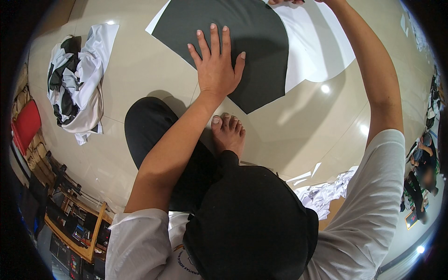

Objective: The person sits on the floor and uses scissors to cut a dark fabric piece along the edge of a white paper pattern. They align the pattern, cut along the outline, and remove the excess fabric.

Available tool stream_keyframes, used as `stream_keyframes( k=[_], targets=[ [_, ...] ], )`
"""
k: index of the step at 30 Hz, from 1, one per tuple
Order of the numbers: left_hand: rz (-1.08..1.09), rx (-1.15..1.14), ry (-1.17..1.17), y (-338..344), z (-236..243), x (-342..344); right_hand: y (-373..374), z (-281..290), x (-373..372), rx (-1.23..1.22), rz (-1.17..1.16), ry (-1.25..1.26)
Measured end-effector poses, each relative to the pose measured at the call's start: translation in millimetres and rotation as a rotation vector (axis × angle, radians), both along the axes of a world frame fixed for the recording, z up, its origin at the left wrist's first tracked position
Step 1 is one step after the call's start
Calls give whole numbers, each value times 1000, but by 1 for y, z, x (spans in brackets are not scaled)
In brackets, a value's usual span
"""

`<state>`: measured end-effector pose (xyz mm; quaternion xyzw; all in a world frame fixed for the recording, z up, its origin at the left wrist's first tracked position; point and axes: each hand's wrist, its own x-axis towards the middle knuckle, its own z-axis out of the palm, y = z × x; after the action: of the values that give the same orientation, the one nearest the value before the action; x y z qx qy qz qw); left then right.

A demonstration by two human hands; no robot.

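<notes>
My left hand (pixel 217 72) lies flat with its fingers spread on a dark grey piece of fabric (pixel 261 56) on the tiled floor. A white fabric piece (pixel 312 51) adjoins the grey one on the right, and white also shows along its upper left edge. At the top edge of the view my right hand (pixel 288 2) is mostly cut off. Its visible fingers look curled at the far border of the two fabrics, with a small dark bit beside them. What they hold is out of sight.
A crumpled heap of white and dark cloth (pixel 81 84) lies at the left. My bare foot (pixel 228 133) rests just short of the grey fabric. White scraps (pixel 322 196) lie near my right side. Machinery with a wooden frame (pixel 88 233) stands lower left; people (pixel 422 172) are far right.
</notes>
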<state>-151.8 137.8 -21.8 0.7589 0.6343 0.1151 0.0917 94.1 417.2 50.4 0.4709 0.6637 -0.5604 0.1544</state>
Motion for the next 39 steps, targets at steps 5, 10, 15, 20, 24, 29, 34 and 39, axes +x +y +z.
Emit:
stream_keyframes(
  k=[5,10,15,20,24,29,34,39],
  targets=[
    [2,-1,-2,0,1,0,-7,8,-16,27,24,-27],
    [0,12,-11,1,1,0,-6,2,-18,-27,-23,65],
    [-2,13,-13,0,1,-1,-5,0,-17,-19,-20,70],
    [-8,24,-17,1,1,1,2,-14,-5,-190,-83,162],
    [2,26,-15,0,0,0,1,-7,-12,-86,-36,129],
    [4,30,-12,0,0,-1,1,-2,-20,-17,-8,88],
    [-1,27,-20,0,0,0,0,2,-22,11,-7,40],
    [-3,31,-26,0,0,-1,0,2,-23,52,5,14]
  ],
)
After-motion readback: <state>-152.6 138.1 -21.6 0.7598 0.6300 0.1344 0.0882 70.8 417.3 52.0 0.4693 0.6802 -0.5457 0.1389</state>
